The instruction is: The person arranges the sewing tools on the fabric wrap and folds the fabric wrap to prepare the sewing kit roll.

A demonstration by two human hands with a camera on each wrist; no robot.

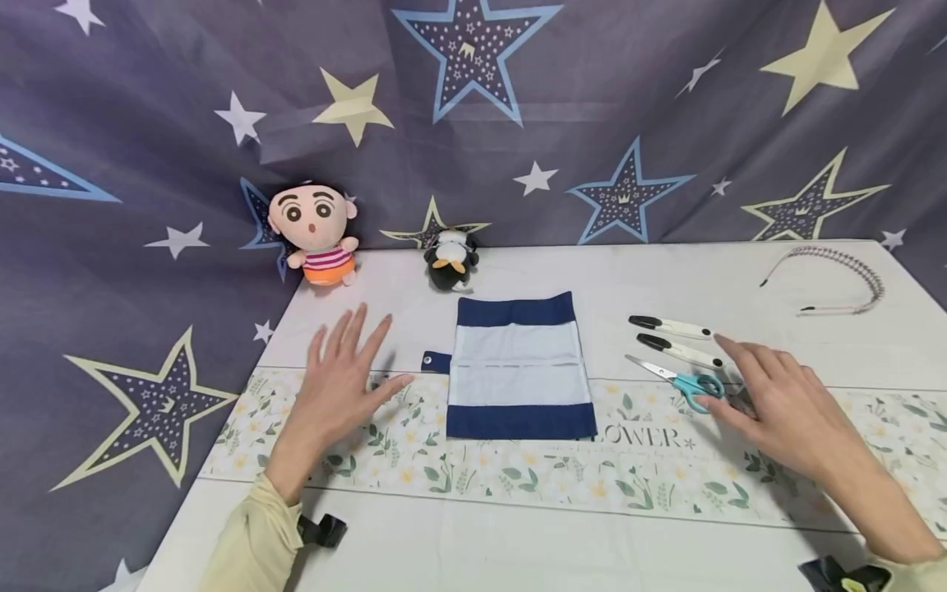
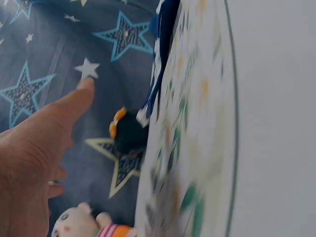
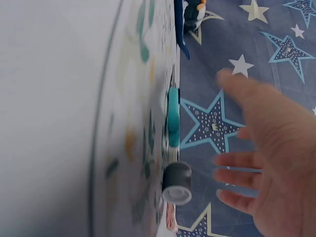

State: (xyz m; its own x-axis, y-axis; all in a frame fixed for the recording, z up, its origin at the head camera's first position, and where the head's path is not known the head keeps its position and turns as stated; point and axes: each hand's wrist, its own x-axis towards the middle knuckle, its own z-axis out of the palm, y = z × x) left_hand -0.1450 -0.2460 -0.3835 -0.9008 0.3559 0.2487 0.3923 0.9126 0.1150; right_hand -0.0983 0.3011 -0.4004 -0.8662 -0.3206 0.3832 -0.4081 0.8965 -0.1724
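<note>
A navy and pale-blue cloth pouch (image 1: 518,366) lies flat mid-table, its snap tab (image 1: 436,362) pointing left. My left hand (image 1: 336,390) hovers left of that tab with fingers spread, holding nothing. To the pouch's right lie two white marker pens with black caps, the far one (image 1: 669,326) and the near one (image 1: 679,350). Just in front of them are teal-handled scissors (image 1: 688,385), blades toward the pouch. My right hand (image 1: 792,407) is beside the pens and scissor handles, thumb and fingers apart. In the right wrist view this hand (image 3: 276,148) grips nothing.
A plush doll (image 1: 318,234) in a striped top and a small penguin toy (image 1: 450,259) stand at the back left. A beaded headband (image 1: 843,275) lies at the back right. A starry curtain (image 1: 518,148) hangs behind the white table (image 1: 473,534).
</note>
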